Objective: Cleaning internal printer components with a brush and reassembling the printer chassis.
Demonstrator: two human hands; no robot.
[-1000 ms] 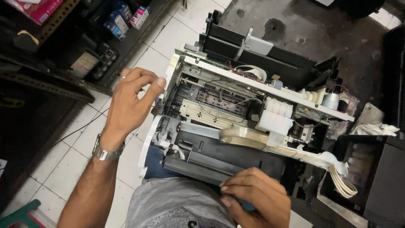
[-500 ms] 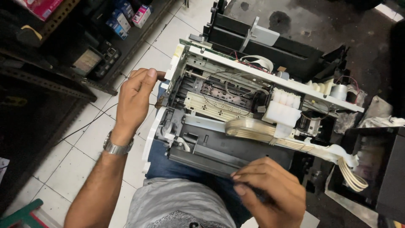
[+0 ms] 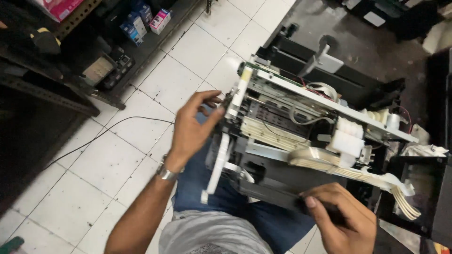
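Note:
An opened printer mechanism, with a metal frame, white plastic parts and flat ribbon cables, rests on my lap. My left hand grips its left end near the white side plate, a metal watch on the wrist. My right hand holds the dark front edge of the mechanism at the lower right, fingers curled over it. The underside of the mechanism is hidden.
A black printer casing lies on the dark floor behind the mechanism. A metal shelf with small boxes and gear stands at the upper left. A black cable runs over the white floor tiles. Another dark housing sits at right.
The mechanism has shifted right and tilted up on my lap. My left hand slid down its left end; my right hand stayed on the front edge.

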